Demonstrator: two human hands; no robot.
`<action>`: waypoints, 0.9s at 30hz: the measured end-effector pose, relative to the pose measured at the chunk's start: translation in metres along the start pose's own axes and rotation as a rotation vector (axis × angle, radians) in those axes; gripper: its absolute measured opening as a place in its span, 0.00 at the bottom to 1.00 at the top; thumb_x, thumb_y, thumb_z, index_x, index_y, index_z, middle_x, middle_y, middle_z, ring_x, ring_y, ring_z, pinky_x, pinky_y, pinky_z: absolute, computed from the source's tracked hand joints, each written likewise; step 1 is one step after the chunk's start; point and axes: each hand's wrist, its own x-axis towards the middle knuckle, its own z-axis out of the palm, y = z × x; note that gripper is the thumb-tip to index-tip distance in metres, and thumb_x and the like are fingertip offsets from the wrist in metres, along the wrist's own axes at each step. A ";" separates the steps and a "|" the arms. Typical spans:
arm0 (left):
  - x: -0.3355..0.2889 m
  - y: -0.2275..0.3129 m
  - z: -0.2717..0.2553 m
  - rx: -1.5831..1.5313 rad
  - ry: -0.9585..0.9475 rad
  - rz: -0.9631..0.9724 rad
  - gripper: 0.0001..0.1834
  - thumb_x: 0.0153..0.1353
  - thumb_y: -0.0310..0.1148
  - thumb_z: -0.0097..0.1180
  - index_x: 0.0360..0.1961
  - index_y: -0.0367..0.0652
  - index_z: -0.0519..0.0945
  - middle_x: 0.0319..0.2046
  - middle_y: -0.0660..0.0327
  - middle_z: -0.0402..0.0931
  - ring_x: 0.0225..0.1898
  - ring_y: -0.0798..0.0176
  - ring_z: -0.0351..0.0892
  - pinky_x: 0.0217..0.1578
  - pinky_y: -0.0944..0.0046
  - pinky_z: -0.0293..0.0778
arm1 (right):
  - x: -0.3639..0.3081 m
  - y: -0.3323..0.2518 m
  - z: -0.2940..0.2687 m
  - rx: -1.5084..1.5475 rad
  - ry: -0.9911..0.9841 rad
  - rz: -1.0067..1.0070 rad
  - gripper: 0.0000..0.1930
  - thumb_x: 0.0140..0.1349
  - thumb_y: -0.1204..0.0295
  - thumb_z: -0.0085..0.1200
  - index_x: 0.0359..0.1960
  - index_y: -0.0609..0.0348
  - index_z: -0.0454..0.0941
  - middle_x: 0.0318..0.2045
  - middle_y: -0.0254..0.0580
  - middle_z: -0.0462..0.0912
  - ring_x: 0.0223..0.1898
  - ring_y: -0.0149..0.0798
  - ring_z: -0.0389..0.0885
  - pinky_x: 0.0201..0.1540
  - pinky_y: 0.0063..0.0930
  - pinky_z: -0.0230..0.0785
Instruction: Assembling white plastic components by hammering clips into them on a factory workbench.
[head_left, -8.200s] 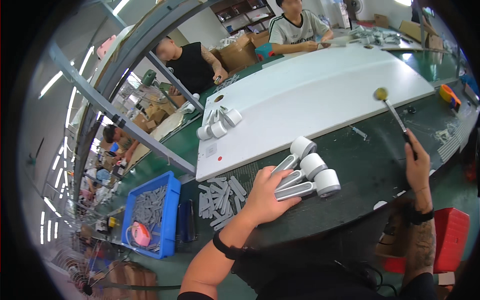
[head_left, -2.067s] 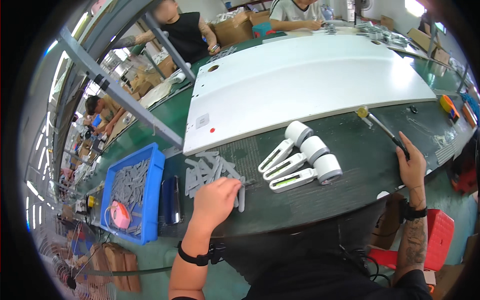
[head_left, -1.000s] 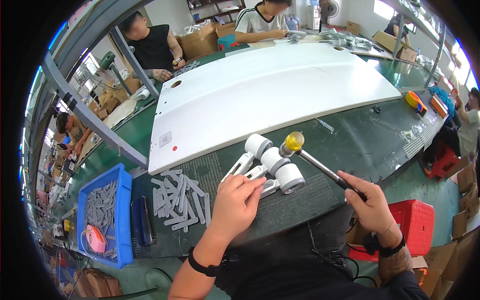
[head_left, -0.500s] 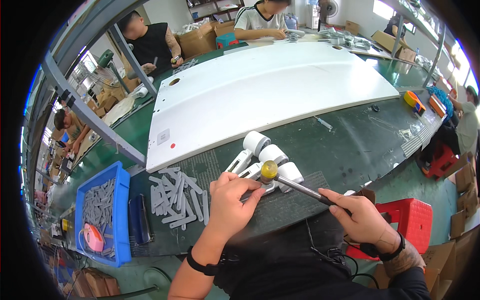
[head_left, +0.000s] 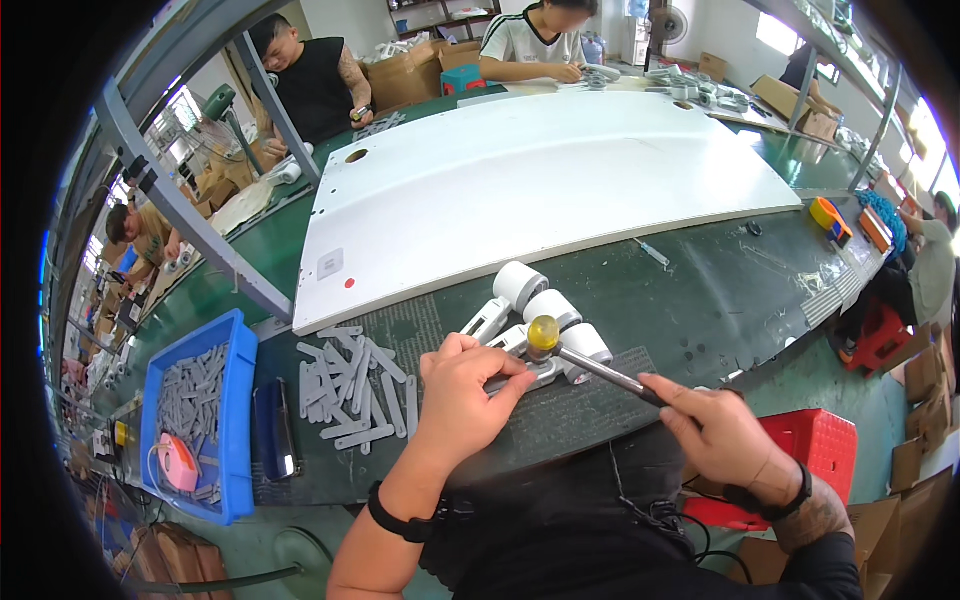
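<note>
My right hand point(head_left: 715, 430) is wrapped round the dark grip of a hammer point(head_left: 612, 374). The hammer's yellow, see-through head point(head_left: 543, 333) is at a white handle-like part point(head_left: 545, 374), just beyond my left fingertips; whether it touches cannot be told. My left hand point(head_left: 465, 395) is closed in a pinch beside that part, and what its fingers hold is hidden. Several white parts with round, drum-shaped ends point(head_left: 521, 286) lie close together just beyond my hands. Loose flat grey strips point(head_left: 352, 385) are piled to the left of my left hand.
A blue bin point(head_left: 240, 430) of grey strips, with a pink tape dispenser point(head_left: 179, 462), stands at left beside a dark blue case point(head_left: 274, 430). A large white board point(head_left: 540, 190) covers the far bench. A screwdriver point(head_left: 653, 252) lies at its edge. Other people work around; a red stool point(head_left: 815, 455) stands at right.
The view has shifted slightly. My hands and the hammer keep nearly the same places over the white parts. At far left, a co-worker in black has lowered one hand toward the bench.
</note>
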 end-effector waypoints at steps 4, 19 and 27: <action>-0.003 -0.001 -0.001 0.010 0.001 -0.004 0.07 0.60 0.39 0.79 0.35 0.52 0.94 0.35 0.72 0.90 0.47 0.61 0.78 0.55 0.53 0.61 | -0.003 -0.001 -0.014 -0.039 0.182 -0.209 0.25 0.75 0.77 0.58 0.74 0.58 0.80 0.28 0.54 0.84 0.31 0.53 0.86 0.40 0.41 0.78; -0.016 -0.007 -0.010 0.206 0.082 0.080 0.16 0.54 0.47 0.83 0.37 0.51 0.93 0.60 0.65 0.83 0.61 0.51 0.73 0.61 0.47 0.63 | -0.004 0.013 0.002 -0.055 0.095 -0.105 0.27 0.77 0.74 0.58 0.76 0.51 0.77 0.29 0.57 0.85 0.32 0.57 0.86 0.39 0.45 0.78; -0.027 -0.038 -0.014 0.136 0.036 0.021 0.22 0.50 0.51 0.86 0.32 0.47 0.90 0.72 0.59 0.73 0.72 0.41 0.63 0.69 0.37 0.55 | -0.005 -0.016 -0.009 0.075 0.262 -0.264 0.26 0.74 0.81 0.57 0.74 0.65 0.78 0.32 0.54 0.85 0.30 0.47 0.85 0.41 0.33 0.77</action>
